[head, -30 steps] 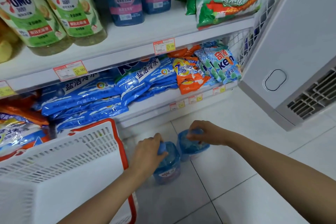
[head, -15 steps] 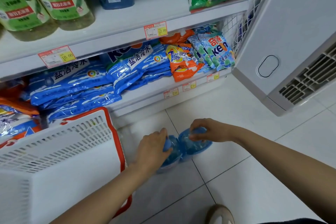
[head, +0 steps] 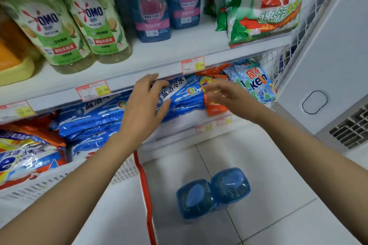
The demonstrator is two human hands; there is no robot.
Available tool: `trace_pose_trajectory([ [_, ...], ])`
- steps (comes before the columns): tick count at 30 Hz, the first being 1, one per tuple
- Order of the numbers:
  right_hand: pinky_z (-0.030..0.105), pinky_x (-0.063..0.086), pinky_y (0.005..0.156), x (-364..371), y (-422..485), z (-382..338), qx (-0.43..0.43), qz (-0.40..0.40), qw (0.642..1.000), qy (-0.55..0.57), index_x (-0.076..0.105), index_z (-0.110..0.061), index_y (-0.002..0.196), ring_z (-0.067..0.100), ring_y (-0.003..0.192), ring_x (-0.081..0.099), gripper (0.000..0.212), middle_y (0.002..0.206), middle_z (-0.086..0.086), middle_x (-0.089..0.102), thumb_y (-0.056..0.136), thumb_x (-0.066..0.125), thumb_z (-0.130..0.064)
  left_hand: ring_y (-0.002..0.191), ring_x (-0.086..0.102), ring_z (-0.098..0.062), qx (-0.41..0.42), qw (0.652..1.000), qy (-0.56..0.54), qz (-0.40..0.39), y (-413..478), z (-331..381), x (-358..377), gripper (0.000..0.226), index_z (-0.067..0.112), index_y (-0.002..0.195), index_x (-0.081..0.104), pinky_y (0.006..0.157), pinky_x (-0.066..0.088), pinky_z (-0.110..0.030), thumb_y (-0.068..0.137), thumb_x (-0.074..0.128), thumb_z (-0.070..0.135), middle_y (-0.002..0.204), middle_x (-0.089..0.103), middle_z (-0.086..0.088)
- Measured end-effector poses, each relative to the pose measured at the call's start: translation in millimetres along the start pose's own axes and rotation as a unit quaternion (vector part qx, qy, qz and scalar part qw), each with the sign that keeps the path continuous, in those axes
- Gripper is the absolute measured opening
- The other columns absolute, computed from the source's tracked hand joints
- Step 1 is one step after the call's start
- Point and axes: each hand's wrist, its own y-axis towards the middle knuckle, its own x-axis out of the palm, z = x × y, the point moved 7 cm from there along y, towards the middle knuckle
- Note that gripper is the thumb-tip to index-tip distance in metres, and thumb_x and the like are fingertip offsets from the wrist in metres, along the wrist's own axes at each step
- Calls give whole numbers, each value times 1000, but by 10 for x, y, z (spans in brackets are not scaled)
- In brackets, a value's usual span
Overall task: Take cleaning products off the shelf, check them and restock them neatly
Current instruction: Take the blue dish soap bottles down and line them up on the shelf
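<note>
Here, the left hand [head: 145,103] spreads straight fingers over the blue bags [head: 180,93] on the lower shelf [head: 179,123] at twelve o'clock, gripping nothing. The right hand [head: 225,95], blurred, hangs loose-fingered before an orange bag [head: 216,108]. At six o'clock, two blue bottles [head: 196,197] stand touching on the floor [head: 278,165].
</note>
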Motion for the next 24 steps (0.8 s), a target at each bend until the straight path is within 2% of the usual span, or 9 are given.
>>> trace_pose_trajectory([
  [2,25,53,93,-193,387,-254,-31,76,995,59,59,-16,123,15,106,65,26,114,0,65,97,60,-21,142,28,-38,34,997,67,17,288,-93,-86,52,11,138,48,116,25,-48,90,63,24,152,34,-19],
  [4,31,53,97,-359,775,-433,-43,130,987,86,54,-15,130,19,110,63,34,120,3,61,98,59,-27,147,15,-39,40,989,140,-17,496,-224,-6,66,17,149,36,119,12,-54,89,62,30,159,21,-18],
  [6,39,51,102,-486,1168,-489,-28,159,981,108,46,-14,136,20,114,59,43,127,5,54,98,59,-30,148,11,-39,23,979,196,-59,588,-372,146,77,22,154,22,119,5,-55,89,62,40,161,16,-16],
  [10,43,43,108,-700,1891,-423,7,186,979,81,31,-9,143,23,122,52,63,134,6,47,94,65,-31,145,22,-40,17,968,246,-53,610,-473,293,81,21,153,25,117,11,-57,85,62,46,159,25,-16],
  [14,40,30,118,-832,2478,-221,46,195,974,103,13,-12,154,23,139,40,101,156,7,36,82,75,-46,147,18,-38,26,965,261,-31,618,-495,326,69,23,154,22,117,13,-57,93,42,46,161,20,-14],
  [16,39,35,115,-862,2697,-180,41,214,967,130,9,-14,156,23,138,42,110,154,8,38,78,79,-46,148,18,-37,23,966,257,-33,624,-509,342,67,24,154,23,117,12,-56,92,36,45,161,20,-13],
  [19,35,52,100,-926,2947,-116,30,247,958,141,21,-15,153,19,122,56,103,141,8,52,74,84,-35,148,19,-35,19,968,250,-27,639,-507,344,67,24,154,25,116,12,-55,91,36,43,161,21,-11],
  [22,41,54,97,-1047,3078,31,39,282,953,101,44,-19,140,20,113,62,124,130,5,60,36,85,-74,148,18,-35,20,967,251,-26,643,-519,340,66,25,154,24,116,11,-55,91,37,41,161,20,-11],
  [24,41,56,94,-1085,3114,119,38,287,952,105,47,-18,131,18,108,64,127,126,4,61,24,85,-76,148,17,-34,21,967,253,-28,640,-528,346,66,25,154,23,117,10,-54,92,37,40,162,19,-11],
])
